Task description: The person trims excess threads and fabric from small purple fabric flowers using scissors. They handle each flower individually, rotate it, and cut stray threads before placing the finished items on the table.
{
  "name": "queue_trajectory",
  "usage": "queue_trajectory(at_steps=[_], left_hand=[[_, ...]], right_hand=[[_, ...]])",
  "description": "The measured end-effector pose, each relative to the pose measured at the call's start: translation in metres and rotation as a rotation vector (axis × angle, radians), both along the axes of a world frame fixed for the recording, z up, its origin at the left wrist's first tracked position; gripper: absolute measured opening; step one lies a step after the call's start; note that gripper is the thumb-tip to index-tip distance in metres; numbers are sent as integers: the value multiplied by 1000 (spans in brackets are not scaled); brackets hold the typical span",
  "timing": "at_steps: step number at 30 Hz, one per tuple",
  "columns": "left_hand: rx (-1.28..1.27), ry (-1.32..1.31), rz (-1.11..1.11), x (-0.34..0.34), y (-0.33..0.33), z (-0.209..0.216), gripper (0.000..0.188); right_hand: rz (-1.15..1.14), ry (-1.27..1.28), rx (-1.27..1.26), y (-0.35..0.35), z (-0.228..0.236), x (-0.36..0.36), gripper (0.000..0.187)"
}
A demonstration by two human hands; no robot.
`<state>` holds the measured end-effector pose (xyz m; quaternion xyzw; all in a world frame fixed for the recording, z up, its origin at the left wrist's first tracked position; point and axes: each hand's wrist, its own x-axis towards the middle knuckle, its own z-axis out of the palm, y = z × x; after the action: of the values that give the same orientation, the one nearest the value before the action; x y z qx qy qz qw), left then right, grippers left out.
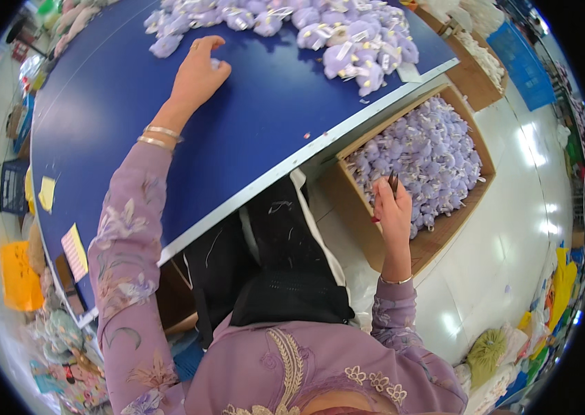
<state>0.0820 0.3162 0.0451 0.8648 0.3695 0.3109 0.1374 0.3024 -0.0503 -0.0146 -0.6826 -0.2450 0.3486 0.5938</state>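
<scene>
Over the blue table, my left hand [197,75] has curled fingers, with a bit of a small lavender plush toy [216,63] showing between thumb and forefinger. The rest of that toy is hidden by the hand. A pile of similar lavender plush toys [341,41] with white tags lies just beyond, at the far side. My right hand [394,211] is closed on thread snips [393,182], their dark tips pointing away from me and a bit of red showing near the palm. It hovers above the near left part of a cardboard box [453,220] filled with lavender plush toys [437,155].
The blue table [258,131] has a pale metal edge running in front of my lap. Yellow paper slips [47,194] and a printed sheet [74,252] lie at its left. Another cardboard box [475,69] and a blue crate [522,66] stand at far right. Bagged goods [496,356] lie at lower right.
</scene>
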Motion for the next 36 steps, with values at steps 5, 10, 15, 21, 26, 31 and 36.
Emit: queue_trajectory(at_steps=[5,10,15,21,26,31,36], left_hand=[[-209,-148,-293,43,-33,12,67],[-108,-38,-420,90,-71,21,90],[-122,151,-288,108,-75,30,96],[-235,329,-198,63,-59,41,72],[-208,298,-96,11,-79,35,61],[-131,293,-7,-17,-103,33,58],[16,217,-103,-29,-126,21,47]], right_hand=[[-309,-246,240,71,49,69,25],[-257,-724,176,159,65,126,35],[116,-785,7,204,59,48,42],[281,-728,136,225,54,-35,32],[320,-625,219,216,45,-74,29],[396,-601,220,192,50,-90,29],[444,-545,226,175,54,-104,27]])
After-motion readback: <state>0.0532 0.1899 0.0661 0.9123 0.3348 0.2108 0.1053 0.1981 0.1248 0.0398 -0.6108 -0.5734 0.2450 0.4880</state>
